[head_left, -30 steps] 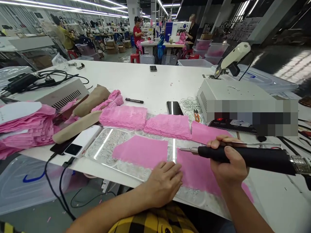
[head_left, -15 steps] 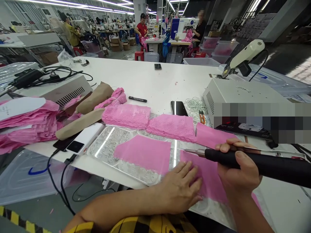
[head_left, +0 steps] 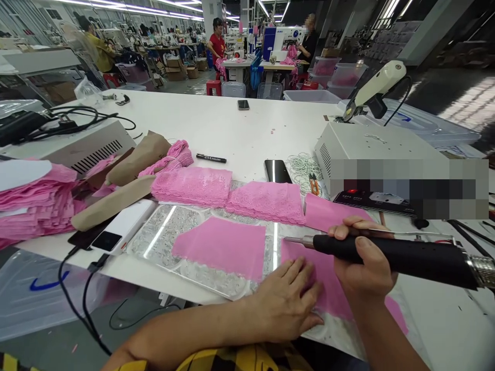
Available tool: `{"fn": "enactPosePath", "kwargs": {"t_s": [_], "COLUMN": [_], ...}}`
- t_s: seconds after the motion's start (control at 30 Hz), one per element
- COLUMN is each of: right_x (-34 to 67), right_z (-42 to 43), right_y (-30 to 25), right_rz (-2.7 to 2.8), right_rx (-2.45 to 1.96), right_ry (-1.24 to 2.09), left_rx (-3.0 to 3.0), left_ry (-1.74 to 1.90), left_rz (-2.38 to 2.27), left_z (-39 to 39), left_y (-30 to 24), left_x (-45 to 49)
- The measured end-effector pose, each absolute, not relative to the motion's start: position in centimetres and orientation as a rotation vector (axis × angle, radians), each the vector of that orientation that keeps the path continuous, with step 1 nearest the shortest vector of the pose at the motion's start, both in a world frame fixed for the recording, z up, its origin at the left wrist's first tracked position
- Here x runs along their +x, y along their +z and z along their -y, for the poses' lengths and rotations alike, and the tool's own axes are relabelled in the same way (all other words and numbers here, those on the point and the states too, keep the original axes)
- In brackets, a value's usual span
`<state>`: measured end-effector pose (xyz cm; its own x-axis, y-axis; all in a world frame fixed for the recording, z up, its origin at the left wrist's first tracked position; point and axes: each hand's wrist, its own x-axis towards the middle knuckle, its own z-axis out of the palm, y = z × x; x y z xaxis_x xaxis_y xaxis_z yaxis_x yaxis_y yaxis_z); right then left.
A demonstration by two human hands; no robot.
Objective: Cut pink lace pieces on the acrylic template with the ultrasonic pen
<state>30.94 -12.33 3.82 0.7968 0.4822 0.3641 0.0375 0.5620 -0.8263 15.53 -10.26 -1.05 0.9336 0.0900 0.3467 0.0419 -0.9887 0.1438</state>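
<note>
My left hand (head_left: 288,299) lies flat, fingers stretched out, on a pink fabric piece (head_left: 332,288) near the front edge. My right hand (head_left: 365,268) is wrapped round a thick black handheld tool (head_left: 421,265) with a narrow metal tip (head_left: 297,240). This tip points left, over the upper left corner of that fabric; whether it touches cannot be told. Beyond the tool's handle, a thin metal strip shows by my right fingers; its kind is unclear. Left of my hands, another pink fabric piece (head_left: 222,247) lies on a clear board (head_left: 154,242).
Pink lace stacks (head_left: 266,201) lie behind the board. A phone (head_left: 277,171), green threads (head_left: 303,167), orange snips (head_left: 313,183) and a grey box (head_left: 371,139) stand to the right. A power bank (head_left: 124,226) and a pink fabric pile (head_left: 34,206) are left. Co-workers sit and stand beyond.
The view has shifted slightly, so most things appear a little further left. Both hands keep nearly the same place on the fabric, and the tool's tip stays near the same corner.
</note>
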Motion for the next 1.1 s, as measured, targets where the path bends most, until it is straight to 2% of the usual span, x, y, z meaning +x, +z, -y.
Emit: {"fn": "enactPosePath", "kwargs": {"t_s": [0.73, 0.93, 1.1], "right_x": [31.0, 34.3, 37.4], "right_z": [12.4, 15.4, 18.6], "right_y": [4.2, 6.2, 5.7], "right_rz": [0.63, 0.465, 0.358], "right_rx": [-0.926, -0.93, -0.982], "right_ry": [0.291, 0.092, -0.041], "left_rx": [2.948, 2.944, 2.98], "left_ry": [0.509, 0.609, 0.569], "left_rz": [-0.114, -0.116, -0.158], "left_z": [10.2, 9.9, 9.9], "left_y": [-1.4, -1.3, -1.1], "left_x": [15.5, 15.7, 16.7]}}
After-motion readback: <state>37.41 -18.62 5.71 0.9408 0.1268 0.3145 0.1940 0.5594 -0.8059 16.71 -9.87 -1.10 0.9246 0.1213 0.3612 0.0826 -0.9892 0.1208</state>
